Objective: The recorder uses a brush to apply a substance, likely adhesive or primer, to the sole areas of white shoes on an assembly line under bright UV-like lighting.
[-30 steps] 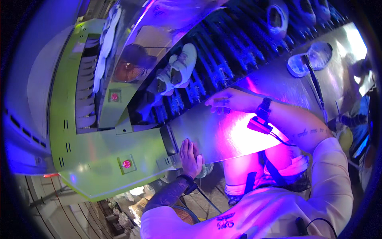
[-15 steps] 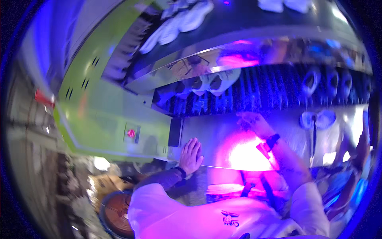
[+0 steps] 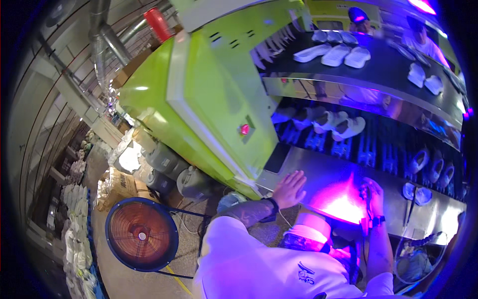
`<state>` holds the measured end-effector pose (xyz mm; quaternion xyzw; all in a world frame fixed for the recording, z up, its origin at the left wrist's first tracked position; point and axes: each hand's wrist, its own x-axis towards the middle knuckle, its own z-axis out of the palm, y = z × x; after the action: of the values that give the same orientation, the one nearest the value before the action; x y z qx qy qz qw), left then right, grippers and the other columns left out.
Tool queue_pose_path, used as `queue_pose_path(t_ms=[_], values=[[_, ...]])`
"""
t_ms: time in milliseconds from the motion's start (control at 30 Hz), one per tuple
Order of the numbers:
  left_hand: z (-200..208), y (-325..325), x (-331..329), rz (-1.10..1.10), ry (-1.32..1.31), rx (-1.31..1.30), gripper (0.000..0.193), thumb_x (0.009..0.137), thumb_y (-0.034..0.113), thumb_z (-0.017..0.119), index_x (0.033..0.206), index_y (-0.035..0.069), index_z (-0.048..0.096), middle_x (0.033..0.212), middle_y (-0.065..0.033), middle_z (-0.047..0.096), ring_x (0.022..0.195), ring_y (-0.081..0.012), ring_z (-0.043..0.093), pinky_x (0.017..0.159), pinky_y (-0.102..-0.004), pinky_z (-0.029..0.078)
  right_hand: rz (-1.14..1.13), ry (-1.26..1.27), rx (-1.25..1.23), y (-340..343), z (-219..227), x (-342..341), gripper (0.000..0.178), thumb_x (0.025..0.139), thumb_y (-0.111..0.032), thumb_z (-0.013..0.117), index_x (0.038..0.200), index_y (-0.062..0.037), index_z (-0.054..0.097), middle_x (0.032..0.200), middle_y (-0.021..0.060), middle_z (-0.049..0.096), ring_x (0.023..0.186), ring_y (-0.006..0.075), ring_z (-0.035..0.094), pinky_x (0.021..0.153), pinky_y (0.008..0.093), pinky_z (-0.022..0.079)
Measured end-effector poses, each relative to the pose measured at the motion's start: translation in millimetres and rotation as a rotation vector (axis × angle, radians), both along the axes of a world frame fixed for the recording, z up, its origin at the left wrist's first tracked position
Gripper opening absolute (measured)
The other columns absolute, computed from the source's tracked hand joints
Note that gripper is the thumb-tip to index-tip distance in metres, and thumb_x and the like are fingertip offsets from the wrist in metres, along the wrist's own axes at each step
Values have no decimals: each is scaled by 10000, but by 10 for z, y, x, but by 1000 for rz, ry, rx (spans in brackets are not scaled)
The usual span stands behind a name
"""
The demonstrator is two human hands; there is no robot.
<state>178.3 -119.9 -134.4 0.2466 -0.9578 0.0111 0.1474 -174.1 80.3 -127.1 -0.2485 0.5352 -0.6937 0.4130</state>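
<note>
My left hand (image 3: 290,189) rests at the front edge of the metal ledge (image 3: 323,172), palm down with fingers stretched out and nothing in it. To the right, my right hand (image 3: 374,197) is curled around a small dark object (image 3: 366,199), whose kind I cannot make out. Beside it, a bright pink-violet glow covers part of the ledge. Behind the ledge, several pale shoes (image 3: 348,128) sit on the dark lower conveyor at left, and more shoes (image 3: 419,162) stand farther right. A pair of soles (image 3: 417,194) lies on the ledge right of my right hand.
A green machine housing (image 3: 219,99) with a red button (image 3: 244,129) stands at left. Loose soles (image 3: 333,55) lie on the upper belt. A round floor fan (image 3: 142,234), jerrycans (image 3: 194,183) and a cardboard box (image 3: 117,187) are lower left. A person (image 3: 359,22) appears beyond the upper belt.
The view has swung left, bringing the fan and jerrycans into sight. My right hand has drawn back towards the ledge's front and now shows a dark object in it. My left hand stays on the edge.
</note>
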Motion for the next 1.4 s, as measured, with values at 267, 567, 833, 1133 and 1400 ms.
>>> queue_pose_path(t_ms=[267,567,833,1133,1400], values=[[-122,105,172,60,187,51,610,1018,442,522,1480,44,520,1613,-176,418,1502,-331,384,1226,-510,298,-81,120,-25,-135,-170,72,268,1050,-193,592,1237,-9,647,850,15,638,617,71,526,548,227,435],[-116,228,131,82,258,81,617,1033,436,494,1467,-1,521,1611,-207,406,1510,-347,363,1237,-526,268,-154,284,54,-48,-423,-13,199,1024,-228,614,1109,-67,695,815,-29,639,600,39,502,514,208,387],[-227,172,-7,50,254,-23,635,1026,435,503,1478,-11,494,1600,-231,409,1502,-377,366,1234,-538,269,-104,374,38,92,-270,2,232,1025,-234,619,1147,-55,703,891,0,659,725,85,578,629,264,469],[-165,587,-926,-11,180,10,518,1000,377,561,1384,33,611,1513,-199,539,1447,-382,454,1179,-538,352,-376,967,127,1248,-67,-535,574,1035,-330,636,1519,-59,492,896,4,650,774,120,588,725,319,530],[-24,730,-1112,-138,92,-58,504,999,312,587,1340,-60,587,1483,-267,518,1390,-442,465,1159,-540,367,-926,1300,608,2471,54,-1536,422,991,-174,632,1400,-73,603,1078,206,647,872,347,666,784,453,542]])
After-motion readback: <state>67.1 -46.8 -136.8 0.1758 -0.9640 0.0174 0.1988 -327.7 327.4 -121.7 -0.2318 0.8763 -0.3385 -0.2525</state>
